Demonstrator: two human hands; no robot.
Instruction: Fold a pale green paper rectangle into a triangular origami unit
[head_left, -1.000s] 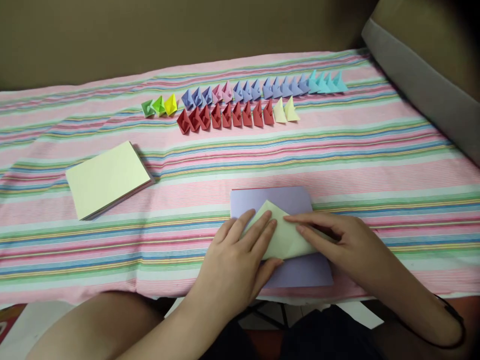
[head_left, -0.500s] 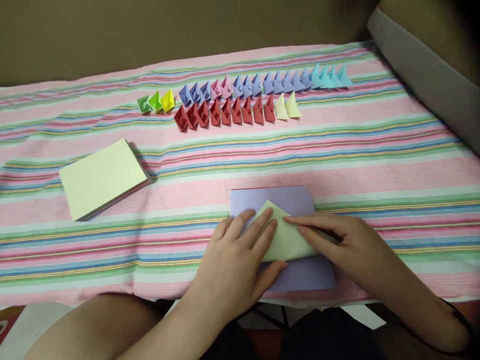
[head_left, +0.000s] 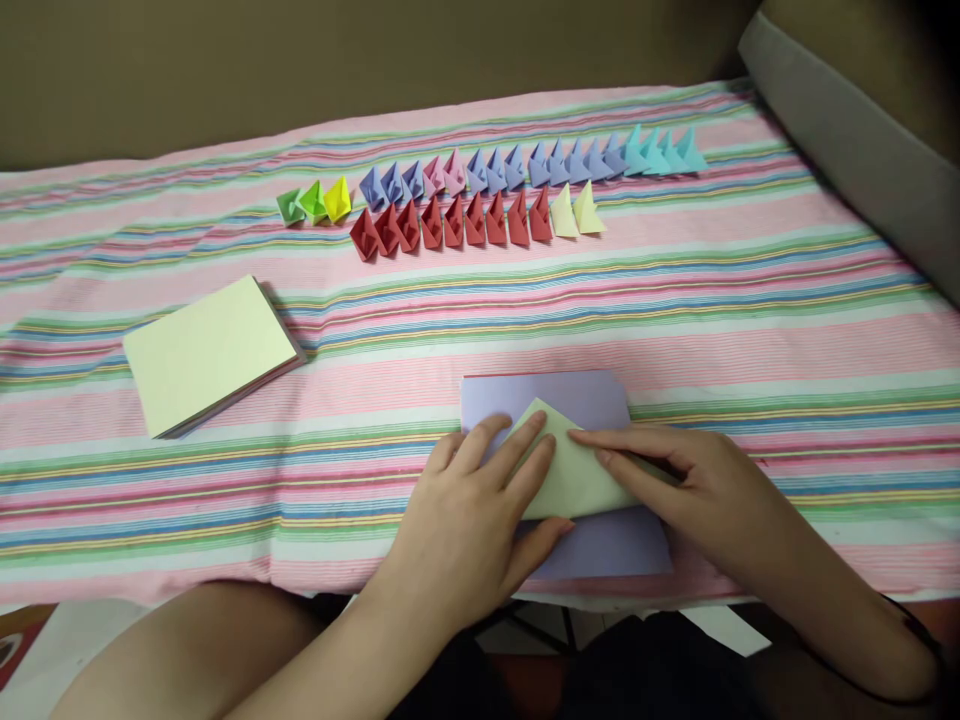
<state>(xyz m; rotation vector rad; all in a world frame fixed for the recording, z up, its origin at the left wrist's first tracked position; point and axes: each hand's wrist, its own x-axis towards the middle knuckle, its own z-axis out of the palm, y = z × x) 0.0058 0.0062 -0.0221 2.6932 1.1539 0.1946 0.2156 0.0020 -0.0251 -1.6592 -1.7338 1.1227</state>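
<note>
Presses the folded pale yellow paper [head_left: 574, 480] flat at 6 o'clock on the cloth-covered surface [head_left: 750, 320], atop a lilac sheet [head_left: 570, 395]. Lays the left hand [head_left: 469, 520] on its 9 o'clock side, fingers [head_left: 525, 445] stretched out and slightly apart, clamping nothing. Sets the right hand [head_left: 697, 490] on its 3 o'clock side, fingers straight and close together, tips touching the paper near its peak. At 10 o'clock, well apart, a paper stack [head_left: 206, 352]; at 12 o'clock, two rows of small folded pieces [head_left: 480, 200].
</note>
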